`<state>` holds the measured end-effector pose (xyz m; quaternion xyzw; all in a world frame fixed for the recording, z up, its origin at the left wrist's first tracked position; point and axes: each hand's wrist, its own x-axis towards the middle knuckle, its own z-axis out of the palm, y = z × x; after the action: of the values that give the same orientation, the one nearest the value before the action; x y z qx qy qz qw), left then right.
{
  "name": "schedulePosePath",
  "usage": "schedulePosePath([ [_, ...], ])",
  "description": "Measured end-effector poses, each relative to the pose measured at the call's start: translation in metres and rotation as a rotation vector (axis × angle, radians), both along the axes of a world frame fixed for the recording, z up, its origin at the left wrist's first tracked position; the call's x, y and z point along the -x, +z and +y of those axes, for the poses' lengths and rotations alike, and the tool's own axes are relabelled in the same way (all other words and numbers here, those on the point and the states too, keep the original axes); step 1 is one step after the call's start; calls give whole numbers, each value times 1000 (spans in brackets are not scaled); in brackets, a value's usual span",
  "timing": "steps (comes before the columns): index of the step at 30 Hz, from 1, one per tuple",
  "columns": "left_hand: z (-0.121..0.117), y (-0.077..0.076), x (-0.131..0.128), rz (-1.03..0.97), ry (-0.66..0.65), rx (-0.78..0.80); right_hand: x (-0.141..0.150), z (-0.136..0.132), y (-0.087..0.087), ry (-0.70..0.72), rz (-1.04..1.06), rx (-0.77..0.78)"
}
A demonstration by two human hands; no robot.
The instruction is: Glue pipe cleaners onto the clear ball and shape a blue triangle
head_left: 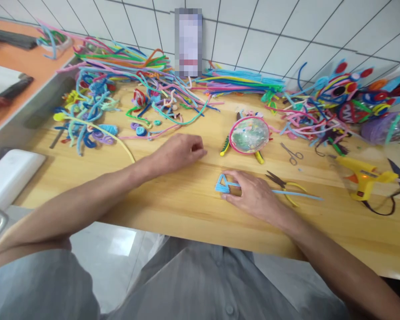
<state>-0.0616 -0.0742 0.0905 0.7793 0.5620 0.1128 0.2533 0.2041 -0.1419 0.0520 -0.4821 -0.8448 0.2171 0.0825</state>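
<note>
My right hand [253, 195] rests near the table's front edge, its thumb and fingers closed on a light blue pipe cleaner [222, 184]. The pipe cleaner's left end is bent into a small triangular shape, while its straight tail runs out to the right beneath the hand. To the left and farther back, my left hand [180, 153] hovers over or rests on the wood with curled fingers; nothing shows in them. Yellow-handled pliers [286, 186] lie just beyond my right hand, partly beside the blue tail.
A pink-rimmed clear dome [250, 135] sits over green-and-yellow-handled pliers [260, 157]. Small scissors [291, 154] and a yellow glue gun [363, 175] lie right. Pipe cleaner bundles [240, 82] line the wall by a phone [188, 44]; coiled pieces [100, 126] crowd the left.
</note>
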Motion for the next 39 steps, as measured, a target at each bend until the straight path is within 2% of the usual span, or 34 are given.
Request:
schedulePosePath([
  [3, -25, -12, -10, -28, -117, 98, 1, -2, -1, -22, 25, 18],
  [8, -44, -25, -16, 32, -250, 13, 1, -7, -4, -76, 3, -7],
  [14, -47, -36, -28, 92, -457, -147, 2, -8, -4, -83, -37, -54],
  [20, -37, -46, -28, -26, -523, -188, 2, -9, -4, -90, -35, -46],
  [25, -33, -39, -24, -159, -477, -69, -2, -8, -1, -79, 38, 8],
  [31, -34, -14, -21, -296, -385, 65, -6, -3, 12, -98, 307, 99],
  [35, -37, -4, -28, -608, -198, 186, -6, -3, 19, -283, 541, 210],
  [39, -43, -11, -45, -982, -37, 558, -5, -4, 20, -436, 733, 219],
])
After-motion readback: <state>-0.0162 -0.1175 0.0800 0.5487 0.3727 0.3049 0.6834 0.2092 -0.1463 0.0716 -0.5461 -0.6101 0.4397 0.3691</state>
